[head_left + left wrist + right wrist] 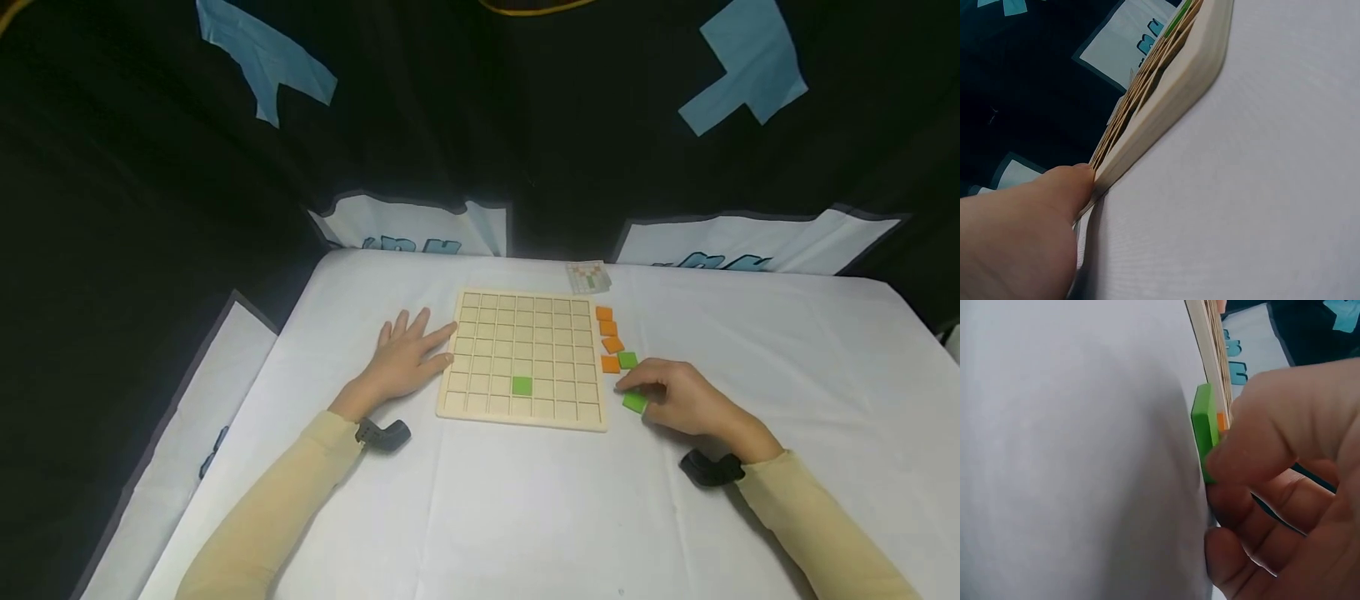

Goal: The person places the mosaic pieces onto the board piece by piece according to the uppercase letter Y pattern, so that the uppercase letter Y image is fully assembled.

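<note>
A pale wooden grid board (525, 415) lies on the table with one green square tile (522, 386) in a cell near its front. My left hand (400, 361) is spread flat on the left, its index finger and thumb touching the board's left edge. In the left wrist view its thumb (1063, 187) presses against the board's side. On the right, my right hand (686, 398) pinches a green tile (633, 402) lying on the table beside the board. In the right wrist view a fingertip covers part of that green tile (1204, 419).
Several orange tiles (608, 328) stand in a column along the board's right edge. Another green tile (627, 360) lies beside the lowest one. A small printed pattern card (588, 277) is behind the board. White cloth (525, 517) covers the table; dark curtains hang beyond.
</note>
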